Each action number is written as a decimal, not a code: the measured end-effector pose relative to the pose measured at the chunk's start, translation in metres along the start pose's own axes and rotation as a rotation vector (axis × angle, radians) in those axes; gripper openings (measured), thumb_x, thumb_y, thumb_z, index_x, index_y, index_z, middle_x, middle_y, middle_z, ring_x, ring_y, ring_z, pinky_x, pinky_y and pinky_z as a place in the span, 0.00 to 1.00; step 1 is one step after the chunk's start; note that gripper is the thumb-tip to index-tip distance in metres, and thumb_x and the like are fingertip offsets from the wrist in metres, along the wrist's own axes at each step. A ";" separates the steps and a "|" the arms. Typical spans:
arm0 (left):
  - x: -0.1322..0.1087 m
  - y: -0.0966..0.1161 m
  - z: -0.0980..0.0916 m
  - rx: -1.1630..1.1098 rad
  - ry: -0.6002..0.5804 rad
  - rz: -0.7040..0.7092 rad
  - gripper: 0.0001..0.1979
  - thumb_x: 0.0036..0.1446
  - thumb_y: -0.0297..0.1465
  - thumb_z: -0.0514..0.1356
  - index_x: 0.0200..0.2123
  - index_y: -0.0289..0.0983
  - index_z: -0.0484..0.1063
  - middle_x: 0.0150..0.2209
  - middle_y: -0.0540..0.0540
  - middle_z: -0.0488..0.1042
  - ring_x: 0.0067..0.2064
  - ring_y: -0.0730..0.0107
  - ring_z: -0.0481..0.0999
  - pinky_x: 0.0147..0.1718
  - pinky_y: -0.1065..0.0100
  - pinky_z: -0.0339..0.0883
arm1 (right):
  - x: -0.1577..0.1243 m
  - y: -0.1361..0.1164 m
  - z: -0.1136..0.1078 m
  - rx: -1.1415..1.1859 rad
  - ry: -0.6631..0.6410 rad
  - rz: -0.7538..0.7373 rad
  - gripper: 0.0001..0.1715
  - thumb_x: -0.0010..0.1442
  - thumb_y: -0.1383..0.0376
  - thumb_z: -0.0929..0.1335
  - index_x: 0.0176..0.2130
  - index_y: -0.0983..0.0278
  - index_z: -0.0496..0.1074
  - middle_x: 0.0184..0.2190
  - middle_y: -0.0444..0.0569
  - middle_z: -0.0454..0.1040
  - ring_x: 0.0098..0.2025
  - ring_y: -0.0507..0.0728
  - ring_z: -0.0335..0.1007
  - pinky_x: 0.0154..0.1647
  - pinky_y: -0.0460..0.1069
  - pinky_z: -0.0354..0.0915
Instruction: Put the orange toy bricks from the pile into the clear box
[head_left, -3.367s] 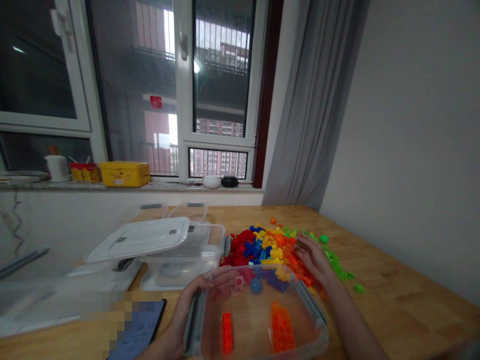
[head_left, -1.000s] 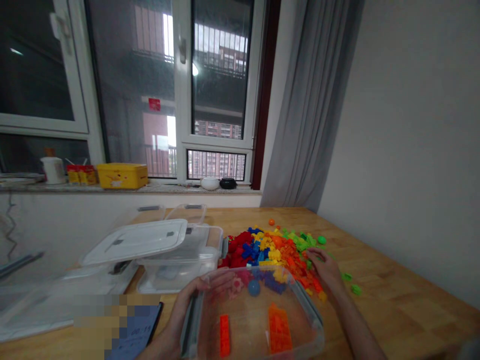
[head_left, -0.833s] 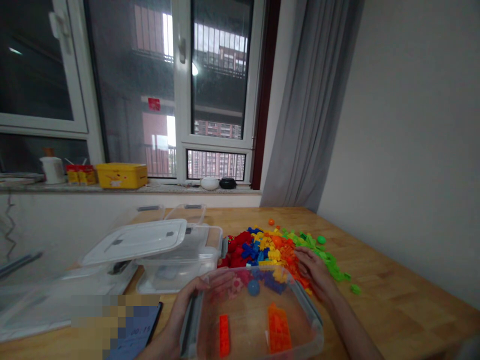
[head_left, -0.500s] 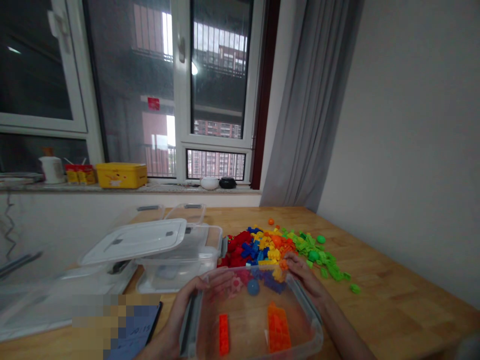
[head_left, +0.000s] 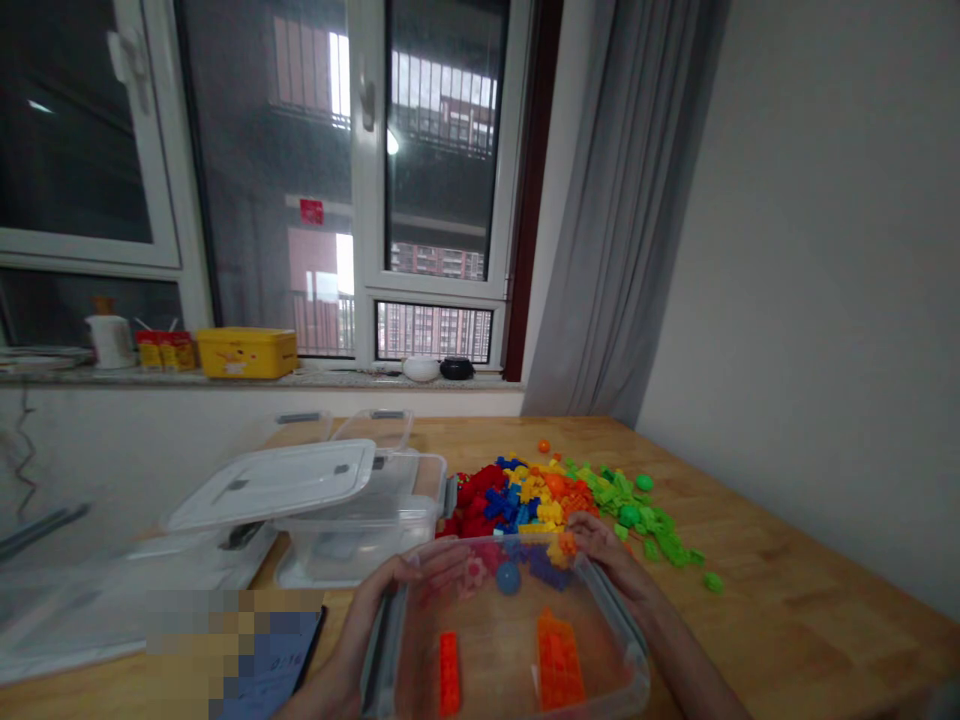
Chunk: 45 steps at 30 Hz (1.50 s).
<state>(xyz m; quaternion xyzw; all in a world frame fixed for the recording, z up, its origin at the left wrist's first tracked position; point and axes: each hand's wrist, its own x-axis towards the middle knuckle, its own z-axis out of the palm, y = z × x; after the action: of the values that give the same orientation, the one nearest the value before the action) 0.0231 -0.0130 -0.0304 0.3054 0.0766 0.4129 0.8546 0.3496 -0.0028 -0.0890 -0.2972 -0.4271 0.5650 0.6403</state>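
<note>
Left hand [head_left: 379,605] gripping the clear bin [head_left: 627,628] by its rim; right hand [head_left: 611,562] pinching a small orange brick [head_left: 568,543] at the bin's far corner. Two orange pieces [head_left: 559,665] lying inside; most of the brick pile [head_left: 525,495] sitting unsorted on the counter [head_left: 787,590].

Bare left hand [head_left: 379,600], bare right hand [head_left: 609,557], bare forearms [head_left: 690,672]

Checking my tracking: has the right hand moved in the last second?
Yes. The right hand slid left, off the green bricks, to the far right corner of the clear box.

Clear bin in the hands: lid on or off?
Off: clear bin is open-topped, no lid on its rim; two orange bricks lie inside.
</note>
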 end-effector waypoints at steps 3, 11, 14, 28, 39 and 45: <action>0.000 0.000 -0.001 0.003 0.000 0.000 0.25 0.52 0.24 0.50 0.53 0.28 0.73 0.52 0.37 0.80 0.61 0.51 0.71 0.64 0.53 0.52 | -0.002 -0.003 0.004 -0.003 0.001 -0.001 0.19 0.46 0.68 0.78 0.39 0.62 0.76 0.32 0.44 0.77 0.32 0.49 0.73 0.31 0.41 0.68; 0.000 0.002 0.007 0.008 0.002 0.002 0.25 0.51 0.23 0.50 0.51 0.27 0.75 0.51 0.36 0.81 0.60 0.50 0.71 0.65 0.52 0.50 | 0.004 -0.021 -0.003 -0.040 0.267 -0.186 0.17 0.49 0.59 0.76 0.37 0.61 0.74 0.22 0.37 0.68 0.15 0.42 0.44 0.14 0.41 0.44; -0.001 0.002 0.004 0.013 0.007 -0.002 0.25 0.51 0.23 0.50 0.51 0.28 0.75 0.52 0.36 0.80 0.61 0.49 0.70 0.65 0.50 0.50 | 0.008 -0.029 -0.027 -0.317 0.581 -0.275 0.21 0.46 0.53 0.76 0.37 0.62 0.75 0.22 0.39 0.71 0.17 0.46 0.53 0.17 0.43 0.49; 0.000 0.002 0.005 0.026 0.003 0.004 0.24 0.50 0.23 0.52 0.49 0.29 0.76 0.51 0.36 0.80 0.61 0.48 0.70 0.65 0.50 0.52 | 0.010 -0.021 -0.092 -1.452 0.624 -0.189 0.22 0.57 0.54 0.62 0.39 0.64 0.78 0.38 0.54 0.79 0.42 0.61 0.74 0.44 0.52 0.66; -0.002 0.002 0.003 0.047 0.005 0.003 0.25 0.52 0.24 0.51 0.53 0.27 0.73 0.52 0.33 0.79 0.59 0.46 0.72 0.65 0.49 0.49 | 0.021 0.002 -0.111 -1.538 0.547 -0.245 0.22 0.52 0.62 0.65 0.43 0.66 0.79 0.44 0.57 0.73 0.48 0.63 0.71 0.55 0.55 0.64; -0.001 0.003 -0.001 0.055 0.000 -0.002 0.26 0.53 0.25 0.50 0.54 0.26 0.72 0.53 0.33 0.79 0.61 0.47 0.69 0.66 0.50 0.47 | 0.022 0.003 -0.109 -1.557 0.608 -0.203 0.20 0.52 0.61 0.66 0.42 0.63 0.79 0.46 0.56 0.72 0.48 0.63 0.71 0.56 0.54 0.64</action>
<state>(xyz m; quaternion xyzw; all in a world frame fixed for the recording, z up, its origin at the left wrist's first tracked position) 0.0205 -0.0122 -0.0293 0.3287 0.0883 0.4099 0.8462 0.4441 0.0306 -0.1365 -0.7535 -0.5282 -0.0558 0.3874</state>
